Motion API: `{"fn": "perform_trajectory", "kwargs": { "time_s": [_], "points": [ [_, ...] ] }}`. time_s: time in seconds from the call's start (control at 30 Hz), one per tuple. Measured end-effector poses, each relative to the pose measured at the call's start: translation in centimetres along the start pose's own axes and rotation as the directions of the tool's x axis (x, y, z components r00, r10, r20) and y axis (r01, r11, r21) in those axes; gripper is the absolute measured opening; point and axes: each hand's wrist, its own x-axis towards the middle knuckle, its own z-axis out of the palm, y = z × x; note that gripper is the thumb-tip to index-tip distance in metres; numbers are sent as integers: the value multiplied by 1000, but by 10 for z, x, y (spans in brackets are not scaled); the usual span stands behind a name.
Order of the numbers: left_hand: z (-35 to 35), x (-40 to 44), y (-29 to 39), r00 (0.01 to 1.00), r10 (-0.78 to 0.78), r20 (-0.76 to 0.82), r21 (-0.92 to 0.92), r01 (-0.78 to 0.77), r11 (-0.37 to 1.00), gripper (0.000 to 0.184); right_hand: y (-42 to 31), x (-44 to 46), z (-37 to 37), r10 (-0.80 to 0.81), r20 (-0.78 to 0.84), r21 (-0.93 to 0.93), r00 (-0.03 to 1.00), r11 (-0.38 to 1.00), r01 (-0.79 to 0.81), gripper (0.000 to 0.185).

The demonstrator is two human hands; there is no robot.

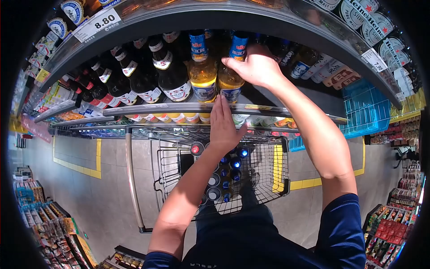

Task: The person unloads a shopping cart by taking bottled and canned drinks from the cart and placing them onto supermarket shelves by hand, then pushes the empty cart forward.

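Note:
My right hand (257,67) reaches over the shelf at a clear beer bottle (230,80) with yellow liquid and a blue label. Its thumb lies across the bottle's neck, and the other fingers are curled, partly hidden behind. My left hand (226,125) is held flat, fingers stretched upward, with the fingertips at that bottle's base by the shelf edge. A matching beer bottle (202,78) stands just to the left. Further left is a row of dark beer bottles (172,74) with white labels.
Below me stands a wire shopping cart (264,166) holding several blue-capped bottles (236,162) and cans (214,193). The upper shelf edge (148,24) overhangs the bottles. Blue wire baskets (365,107) are at the right. The lower shelf edge (264,109) runs in front.

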Motion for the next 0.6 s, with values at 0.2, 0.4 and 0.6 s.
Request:
{"fn": "perform_trajectory", "kwargs": {
  "time_s": [0.2,0.4,0.6],
  "points": [
    [-4,-1,-5,999,41,11,25,-41,999,104,6,-5,-3,-16,-7,54,1000,998,16,58],
    [-1,-26,3,998,59,4,-24,-59,998,92,1,0,-3,-9,-8,32,1000,999,9,60],
    [11,-114,4,997,-53,64,-179,63,982,83,4,-14,1,-5,-92,36,996,999,9,67]
  ]
}}
